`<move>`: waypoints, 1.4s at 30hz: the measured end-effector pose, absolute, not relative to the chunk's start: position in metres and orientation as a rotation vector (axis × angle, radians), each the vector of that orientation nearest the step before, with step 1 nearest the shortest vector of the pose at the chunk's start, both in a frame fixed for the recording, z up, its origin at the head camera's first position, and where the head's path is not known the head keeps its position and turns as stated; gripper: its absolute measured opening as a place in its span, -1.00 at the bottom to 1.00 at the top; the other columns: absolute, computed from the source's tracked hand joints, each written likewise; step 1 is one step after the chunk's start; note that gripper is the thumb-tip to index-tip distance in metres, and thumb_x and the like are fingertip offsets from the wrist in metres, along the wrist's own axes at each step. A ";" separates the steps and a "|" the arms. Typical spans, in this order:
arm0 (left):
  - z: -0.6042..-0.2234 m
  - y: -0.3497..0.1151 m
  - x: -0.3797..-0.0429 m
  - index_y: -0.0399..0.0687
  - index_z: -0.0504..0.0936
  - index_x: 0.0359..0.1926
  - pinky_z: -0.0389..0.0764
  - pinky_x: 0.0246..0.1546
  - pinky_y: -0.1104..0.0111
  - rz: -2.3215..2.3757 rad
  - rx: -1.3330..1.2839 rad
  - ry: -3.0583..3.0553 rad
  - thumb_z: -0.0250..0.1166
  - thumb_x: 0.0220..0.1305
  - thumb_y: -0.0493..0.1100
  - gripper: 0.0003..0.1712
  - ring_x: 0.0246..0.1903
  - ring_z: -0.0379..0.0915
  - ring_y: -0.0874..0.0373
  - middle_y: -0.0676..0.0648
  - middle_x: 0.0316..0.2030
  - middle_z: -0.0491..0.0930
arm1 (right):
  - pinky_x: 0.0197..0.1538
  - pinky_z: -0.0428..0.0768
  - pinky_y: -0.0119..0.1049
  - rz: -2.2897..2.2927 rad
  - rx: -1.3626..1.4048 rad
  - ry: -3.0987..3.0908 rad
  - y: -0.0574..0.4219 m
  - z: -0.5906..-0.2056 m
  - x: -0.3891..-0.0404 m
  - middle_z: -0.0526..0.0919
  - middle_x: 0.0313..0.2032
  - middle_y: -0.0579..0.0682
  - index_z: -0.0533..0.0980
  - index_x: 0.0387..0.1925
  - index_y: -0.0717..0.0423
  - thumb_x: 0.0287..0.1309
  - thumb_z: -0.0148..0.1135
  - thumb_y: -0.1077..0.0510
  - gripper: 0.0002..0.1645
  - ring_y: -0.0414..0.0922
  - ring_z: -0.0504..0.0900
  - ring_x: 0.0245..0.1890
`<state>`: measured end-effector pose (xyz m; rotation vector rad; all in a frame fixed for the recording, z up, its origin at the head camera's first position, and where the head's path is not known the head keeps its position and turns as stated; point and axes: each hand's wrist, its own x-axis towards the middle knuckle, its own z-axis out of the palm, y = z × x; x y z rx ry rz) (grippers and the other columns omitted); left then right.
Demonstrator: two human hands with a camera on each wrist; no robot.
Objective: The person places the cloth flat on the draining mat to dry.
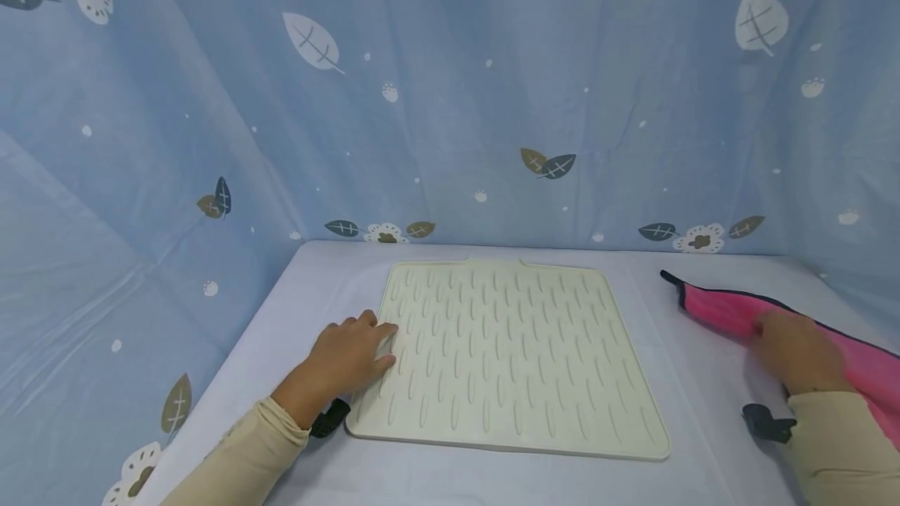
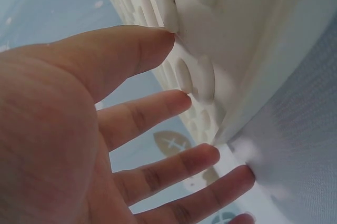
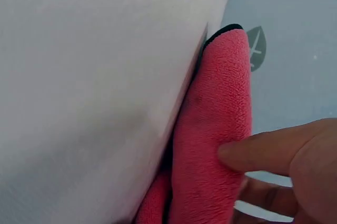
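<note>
right grip (image 1: 798,354) is pinched on the cloth (image 1: 724,312), thumb on one face, fingers behind, at the right side of the surface (image 1: 506,482). the step in hand is judged to be the cloth's taking up; for the next move, a firm hold and a leftward carry to the mat (image 1: 492,350) would be called for. by the left grip (image 1: 344,358), spread, the mat's left edge is touched with fingertips. both forearms (image 1: 235,455) are angled forward and inward.

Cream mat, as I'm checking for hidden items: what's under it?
The cream mat lies on white cloth, visible around its edges; whatever is directly beneath is covered.
</note>
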<state>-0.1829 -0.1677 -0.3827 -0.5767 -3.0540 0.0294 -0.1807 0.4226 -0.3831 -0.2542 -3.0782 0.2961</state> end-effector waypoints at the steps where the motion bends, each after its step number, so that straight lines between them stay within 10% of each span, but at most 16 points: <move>1: -0.383 -0.168 -0.183 0.01 0.60 0.22 0.58 -0.29 0.03 0.030 -0.578 -3.053 0.39 0.25 0.07 -0.44 -0.17 0.59 -0.06 -0.18 -0.03 0.58 | -0.45 0.48 0.01 0.290 -0.267 -3.065 0.420 -0.382 -0.181 0.57 -0.51 0.26 0.56 -0.38 0.41 0.12 0.18 0.35 -0.88 0.12 0.50 -0.49; 18: -0.386 -0.169 -0.185 0.03 0.59 0.24 0.58 -0.26 0.02 0.029 -0.563 -3.067 0.36 0.27 0.09 -0.44 -0.14 0.58 -0.07 -0.18 0.00 0.57 | -0.31 0.47 0.25 0.381 -0.289 -2.771 0.372 -0.355 -0.178 0.52 -0.19 0.46 0.50 0.02 0.47 0.23 0.13 0.27 -0.61 0.35 0.49 -0.21; 42: -0.385 -0.168 -0.186 0.05 0.59 0.24 0.58 -0.27 0.03 0.050 -0.563 -3.065 0.36 0.27 0.12 -0.44 -0.16 0.59 -0.06 -0.17 -0.01 0.57 | -0.25 0.56 0.28 0.390 0.151 -2.345 0.305 -0.331 -0.158 0.59 -0.22 0.39 0.61 -0.10 0.39 0.04 0.32 0.44 -0.68 0.28 0.59 -0.26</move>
